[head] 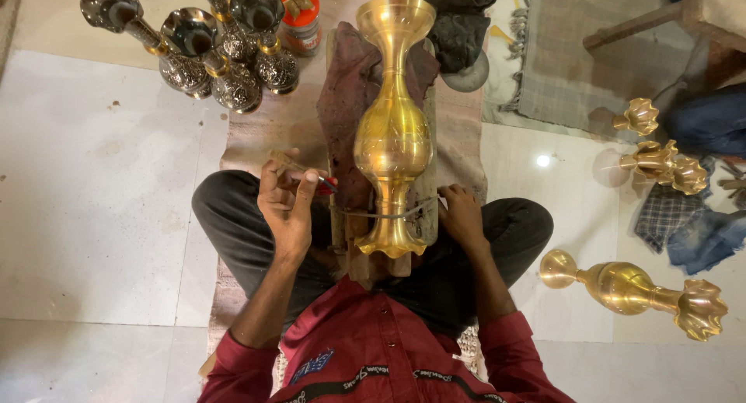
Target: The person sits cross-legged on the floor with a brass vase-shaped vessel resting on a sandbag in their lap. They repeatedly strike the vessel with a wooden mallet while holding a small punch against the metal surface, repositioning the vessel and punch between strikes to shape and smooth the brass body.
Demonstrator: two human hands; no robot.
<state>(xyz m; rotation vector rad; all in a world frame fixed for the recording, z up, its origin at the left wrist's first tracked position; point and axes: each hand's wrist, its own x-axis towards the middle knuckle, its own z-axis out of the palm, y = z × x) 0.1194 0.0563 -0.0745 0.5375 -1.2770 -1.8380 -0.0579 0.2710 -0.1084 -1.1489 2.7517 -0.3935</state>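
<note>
A tall polished brass vase with a flared scalloped foot and a wide cup-shaped mouth [393, 131] lies lengthwise on a dark reddish-brown padded wooden block [350, 100], which rests between the knees of the seated person on the pale tiled floor [93, 216]. The vase's bulging belly is bright gold with faint engraved lines, its neck is slim, and its foot points toward the person. A thin cord or wire [373, 214] crosses the narrow stem just above the foot and appears to bind it to the block.

The left hand [287, 197] sits just left of the vase's stem, its fingers closed in a grip on a slim tool with a reddish end [315, 177]; the tool's tip is too small to make out. The right hand [461, 214] rests at the right edge of the block beside the stem, fingers curled downward; whether it grips anything cannot be told, since the fingertips are hidden behind the block's edge.

At top left stands a cluster of dark silver-and-gold engraved vases [210, 49], partly cut off by the frame. To the right, a plain brass vase [629, 288] lies on its side on the floor.
</note>
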